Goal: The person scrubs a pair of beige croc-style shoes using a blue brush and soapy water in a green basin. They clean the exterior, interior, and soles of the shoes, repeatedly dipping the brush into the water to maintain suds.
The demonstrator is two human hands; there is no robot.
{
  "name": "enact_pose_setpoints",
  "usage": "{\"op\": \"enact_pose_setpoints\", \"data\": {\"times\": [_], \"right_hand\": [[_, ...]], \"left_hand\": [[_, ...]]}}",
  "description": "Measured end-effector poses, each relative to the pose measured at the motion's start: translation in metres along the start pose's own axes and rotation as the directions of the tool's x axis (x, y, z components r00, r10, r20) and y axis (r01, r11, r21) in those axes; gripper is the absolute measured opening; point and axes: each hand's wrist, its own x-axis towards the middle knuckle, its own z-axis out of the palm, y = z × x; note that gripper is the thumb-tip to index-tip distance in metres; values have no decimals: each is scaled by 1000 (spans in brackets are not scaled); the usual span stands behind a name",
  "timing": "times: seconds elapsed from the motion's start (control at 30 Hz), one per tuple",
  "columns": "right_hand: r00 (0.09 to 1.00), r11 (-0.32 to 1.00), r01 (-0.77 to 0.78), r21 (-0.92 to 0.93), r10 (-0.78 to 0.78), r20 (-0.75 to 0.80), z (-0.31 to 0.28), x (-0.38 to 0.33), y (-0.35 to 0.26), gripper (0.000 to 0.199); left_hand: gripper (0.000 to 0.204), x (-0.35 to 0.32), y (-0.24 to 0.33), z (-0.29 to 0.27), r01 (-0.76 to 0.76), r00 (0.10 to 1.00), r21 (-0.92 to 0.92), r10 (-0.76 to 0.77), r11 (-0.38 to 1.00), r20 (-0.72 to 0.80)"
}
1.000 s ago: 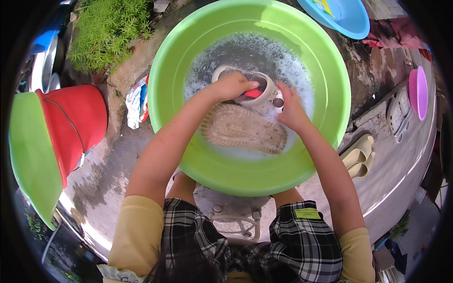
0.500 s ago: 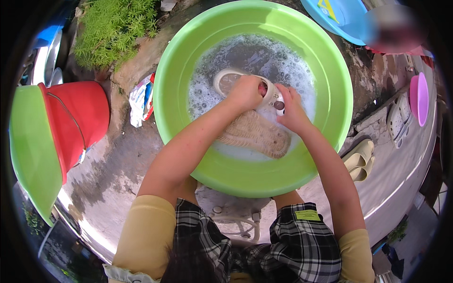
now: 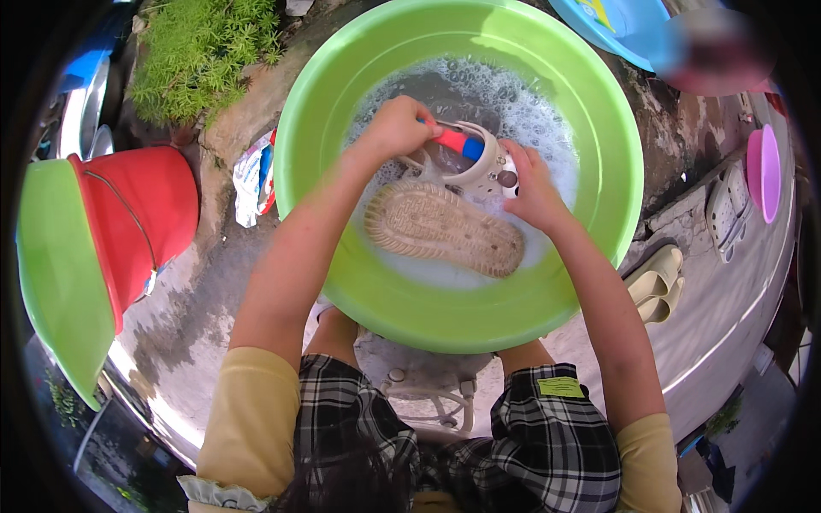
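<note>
A white clog with round charms on its toe is tilted over the soapy water in the large green basin. My right hand grips it around the toe, thumb and fingers on either side. My left hand is closed on the red end of a red-and-blue stick-like tool. Its blue end reaches into the clog's opening, where the tip is hidden. A second clog lies sole up in the water, nearer to me, its ridged beige sole showing.
Left stands a red bucket with a green basin against it. A crumpled packet lies beside the big basin. Right are beige slippers, a clog pair and a purple basin. A blue basin is behind.
My left hand has drawn back to the left, out of the clog's opening, bringing the red-and-blue tool into view. The sole-up clog has shifted left and shows more fully. My right hand keeps its hold.
</note>
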Motion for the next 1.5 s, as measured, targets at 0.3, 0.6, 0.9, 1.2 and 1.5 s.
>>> {"op": "enact_pose_setpoints", "data": {"times": [0.3,0.6,0.9,1.2,1.5], "right_hand": [[997,996,63,-57,-65,-46,9,4,-6,92],[999,989,-51,-138,51,-4,2,4,-18,91],[996,993,-88,-74,87,-21,1,2,-5,89],[862,696,-125,-707,-276,-424,-20,5,-35,76],[986,997,9,72,3,-167,-44,19,-16,105]], "left_hand": [[26,-5,16,77,-136,961,264,192,955,-201],[24,1,3,-12,123,976,73,-107,990,-188],[22,-6,30,11,46,975,302,-109,952,195],[18,-57,34,-48,49,999,683,-21,729,-50],[26,-31,-14,-1,105,985,484,-25,868,-169]]}}
